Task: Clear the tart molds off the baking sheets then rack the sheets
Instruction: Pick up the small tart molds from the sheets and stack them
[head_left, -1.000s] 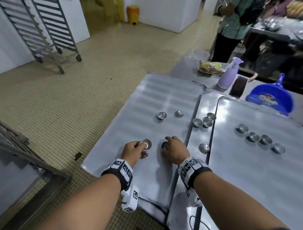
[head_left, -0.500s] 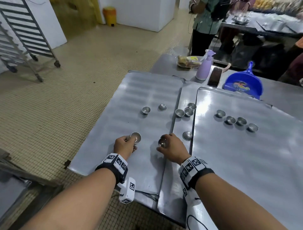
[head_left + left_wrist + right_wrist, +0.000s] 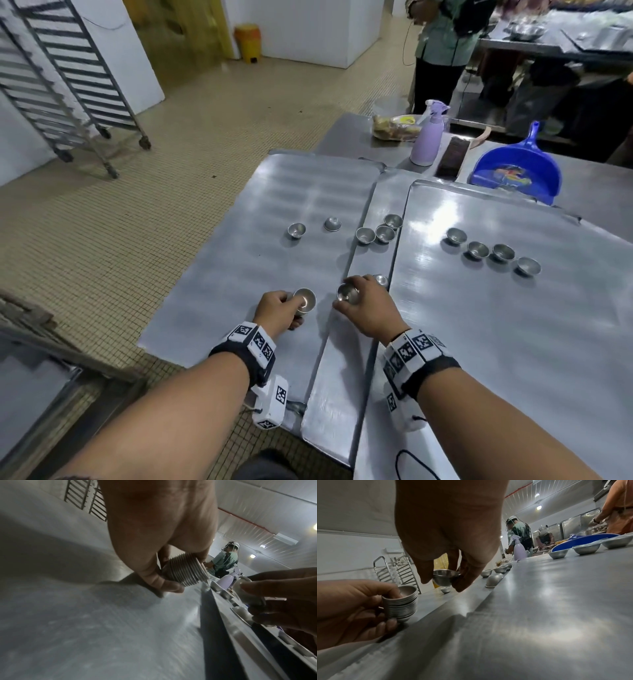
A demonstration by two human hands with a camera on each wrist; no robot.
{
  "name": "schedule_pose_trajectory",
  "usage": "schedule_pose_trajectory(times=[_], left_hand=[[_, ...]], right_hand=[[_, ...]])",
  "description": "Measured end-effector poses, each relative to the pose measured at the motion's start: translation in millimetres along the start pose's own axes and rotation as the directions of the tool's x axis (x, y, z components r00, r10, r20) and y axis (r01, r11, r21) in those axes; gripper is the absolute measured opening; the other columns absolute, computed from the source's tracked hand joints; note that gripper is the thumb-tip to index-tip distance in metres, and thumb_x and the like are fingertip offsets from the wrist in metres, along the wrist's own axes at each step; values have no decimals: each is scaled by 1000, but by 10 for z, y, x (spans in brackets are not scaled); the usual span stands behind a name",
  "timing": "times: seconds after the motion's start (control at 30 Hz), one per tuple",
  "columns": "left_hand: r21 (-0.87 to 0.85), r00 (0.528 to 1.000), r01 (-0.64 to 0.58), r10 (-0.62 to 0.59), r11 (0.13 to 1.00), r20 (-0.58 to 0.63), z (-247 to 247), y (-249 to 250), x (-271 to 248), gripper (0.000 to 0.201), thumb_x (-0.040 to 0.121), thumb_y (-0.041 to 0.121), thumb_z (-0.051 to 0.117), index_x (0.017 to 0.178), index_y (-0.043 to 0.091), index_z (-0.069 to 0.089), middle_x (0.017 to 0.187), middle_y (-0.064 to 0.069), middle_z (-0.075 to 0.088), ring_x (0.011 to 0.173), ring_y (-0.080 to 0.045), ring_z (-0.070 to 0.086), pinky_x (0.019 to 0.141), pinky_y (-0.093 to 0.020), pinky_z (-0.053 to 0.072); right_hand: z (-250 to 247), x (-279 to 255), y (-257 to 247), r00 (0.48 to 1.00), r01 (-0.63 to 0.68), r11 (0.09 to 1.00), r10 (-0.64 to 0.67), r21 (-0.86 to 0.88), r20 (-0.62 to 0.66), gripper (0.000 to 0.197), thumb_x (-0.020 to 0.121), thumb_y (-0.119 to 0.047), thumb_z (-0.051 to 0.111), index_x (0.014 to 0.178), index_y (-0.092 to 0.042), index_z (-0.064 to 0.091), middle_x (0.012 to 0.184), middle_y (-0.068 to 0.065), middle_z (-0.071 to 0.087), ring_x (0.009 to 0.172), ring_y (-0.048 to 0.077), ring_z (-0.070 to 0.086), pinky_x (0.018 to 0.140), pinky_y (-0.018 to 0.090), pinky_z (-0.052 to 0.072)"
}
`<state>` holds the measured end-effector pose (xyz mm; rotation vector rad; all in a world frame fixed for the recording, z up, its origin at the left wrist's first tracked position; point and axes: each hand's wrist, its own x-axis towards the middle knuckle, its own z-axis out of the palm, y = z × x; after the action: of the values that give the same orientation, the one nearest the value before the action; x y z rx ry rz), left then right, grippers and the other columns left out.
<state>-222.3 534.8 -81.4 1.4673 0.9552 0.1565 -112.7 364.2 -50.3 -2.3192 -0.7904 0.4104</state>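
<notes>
Two hands, two loads: we see the left hand (image 3: 277, 308) gripping a nested stack of tart molds (image 3: 304, 300), fingers curled round its side, low over the near part of the left baking sheet (image 3: 239, 274). The right hand (image 3: 368, 308) pinches a single mold (image 3: 347, 293) by the rim, just beside the stack, over the seam between sheets. The molds are small round dull-silver cups with flared rims.

Loose molds remain: two (image 3: 296, 230) farther out on the left sheet, one of them upside down; three (image 3: 378, 230) clustered on the narrow middle sheet (image 3: 342, 377); one (image 3: 381, 279) mostly hidden behind the right hand; four (image 3: 493, 251) in a row on the right baking sheet (image 3: 513, 342).

The sheets lie side by side on a steel table (image 3: 349, 137), the left one overhanging its edge. Behind them stand a lilac spray bottle (image 3: 426, 140), a blue dustpan (image 3: 517, 171) and a bagged item (image 3: 394, 126). The floor is small beige tiles; wheeled tray racks (image 3: 61, 85) stand at far left, and a person in green (image 3: 445, 51) at a back counter.

The left wrist view shows the stack's ridged rims (image 3: 185, 573), roughly a dozen deep, which the head view hides. The right wrist view shows the single mold (image 3: 445, 577) held clear of the sheet, with the stack (image 3: 402, 604) sitting lower.
</notes>
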Motion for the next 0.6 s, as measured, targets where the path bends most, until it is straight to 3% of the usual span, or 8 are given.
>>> schedule_pose_trajectory(times=[0.1,0.33,0.43,0.6], left_hand=[[34,998,5,-6,999,55,55,33,5,20,86,3,68,103,5,57,73,-24,64,44,-23,53,43,-24,39],[252,974,-54,-5,966,226,-121,165,323,15,87,9,66,99,1,67,67,-21,67,45,-23,50,43,-25,37],[338,937,-95,-31,936,347,-243,250,487,18,85,17,69,94,2,68,71,-26,66,43,-24,49,43,-26,38],[414,834,-182,-83,892,545,-418,474,753,30,79,26,73,97,2,70,69,-18,63,50,-27,56,46,-29,43]], right_hand=[[-78,5,80,1000,-16,1000,16,-1,-25,45,81,-39,75,119,-18,64,114,5,58,105,25,58,89,31,46],[-130,85,144,994,-88,996,87,-10,-70,44,82,-43,72,118,-19,64,113,3,58,102,23,59,82,29,42],[-73,149,88,987,-127,992,127,-2,-96,43,83,-42,72,118,-20,64,111,2,57,100,21,58,80,27,40],[31,257,-33,971,-186,981,191,46,-146,39,78,-38,74,112,-20,67,108,4,60,101,24,60,90,36,49]])
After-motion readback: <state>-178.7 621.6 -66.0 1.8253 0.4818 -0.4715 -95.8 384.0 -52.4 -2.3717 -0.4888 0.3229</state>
